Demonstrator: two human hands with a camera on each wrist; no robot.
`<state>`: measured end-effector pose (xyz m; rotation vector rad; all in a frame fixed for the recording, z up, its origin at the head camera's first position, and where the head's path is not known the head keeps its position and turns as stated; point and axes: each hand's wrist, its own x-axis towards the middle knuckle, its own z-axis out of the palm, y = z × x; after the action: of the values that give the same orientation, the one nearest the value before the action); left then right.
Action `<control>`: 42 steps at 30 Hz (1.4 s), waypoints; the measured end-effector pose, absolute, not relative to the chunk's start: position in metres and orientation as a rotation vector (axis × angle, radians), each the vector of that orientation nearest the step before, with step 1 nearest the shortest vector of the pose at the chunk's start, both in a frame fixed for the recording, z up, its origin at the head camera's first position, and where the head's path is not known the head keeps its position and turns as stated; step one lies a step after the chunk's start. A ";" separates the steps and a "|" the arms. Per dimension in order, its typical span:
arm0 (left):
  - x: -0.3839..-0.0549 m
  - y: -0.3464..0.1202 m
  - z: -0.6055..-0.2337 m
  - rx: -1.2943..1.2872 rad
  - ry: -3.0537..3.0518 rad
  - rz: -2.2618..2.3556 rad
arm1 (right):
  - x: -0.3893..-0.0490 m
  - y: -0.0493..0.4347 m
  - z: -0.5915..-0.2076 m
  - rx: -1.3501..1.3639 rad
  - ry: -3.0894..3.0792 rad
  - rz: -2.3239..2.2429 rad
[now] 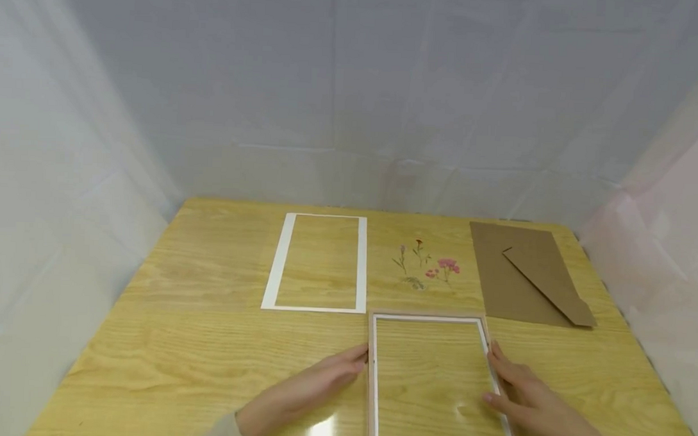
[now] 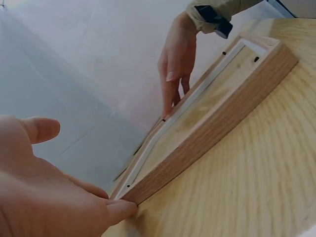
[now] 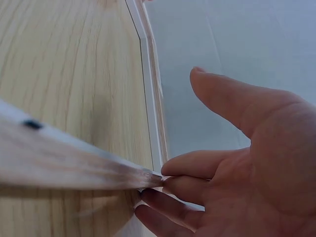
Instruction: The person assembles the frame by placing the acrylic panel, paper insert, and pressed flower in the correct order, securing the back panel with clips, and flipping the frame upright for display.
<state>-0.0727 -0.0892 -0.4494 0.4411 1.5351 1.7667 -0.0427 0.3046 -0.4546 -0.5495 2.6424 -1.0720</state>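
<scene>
A light wooden picture frame (image 1: 369,398) with a white inner edge lies on the table at the near side, its lower end cut off in the head view. Small dark tabs (image 2: 256,59) show along its inner rim in the left wrist view. My left hand (image 1: 314,382) touches the frame's left outer side with straight fingertips, thumb held apart. On the opposite side is my right hand (image 1: 530,394); its extended fingers touch the outer side near a corner in the right wrist view, with the thumb raised off the wood. The table's wood grain shows through the frame's opening.
Behind the frame lie a white rectangular mat (image 1: 361,270), several small pressed flowers (image 1: 448,265) and a brown backing board (image 1: 494,274) with a stand flap (image 1: 548,289). A faint see-through sheet (image 1: 209,264) is at left. Pale sheeting (image 1: 330,102) surrounds the wooden table (image 1: 194,360).
</scene>
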 end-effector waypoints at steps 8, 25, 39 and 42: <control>-0.075 -0.103 -0.442 0.376 1.607 1.775 | -0.042 0.291 -0.459 -0.610 2.648 -1.142; -0.083 -0.104 -0.445 0.400 1.848 1.692 | -0.063 0.293 -0.484 -0.758 2.749 -1.166; -0.100 -0.095 -0.457 0.400 1.868 1.662 | -0.076 0.286 -0.512 -0.804 2.907 -1.033; -0.104 -0.095 -0.458 0.403 1.852 1.657 | -0.079 0.285 -0.514 -0.779 2.939 -1.023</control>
<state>-0.1040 -0.0947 -0.4577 0.4030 1.8525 1.6570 -0.0791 0.2853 -0.5135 -0.7786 2.9388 -1.0228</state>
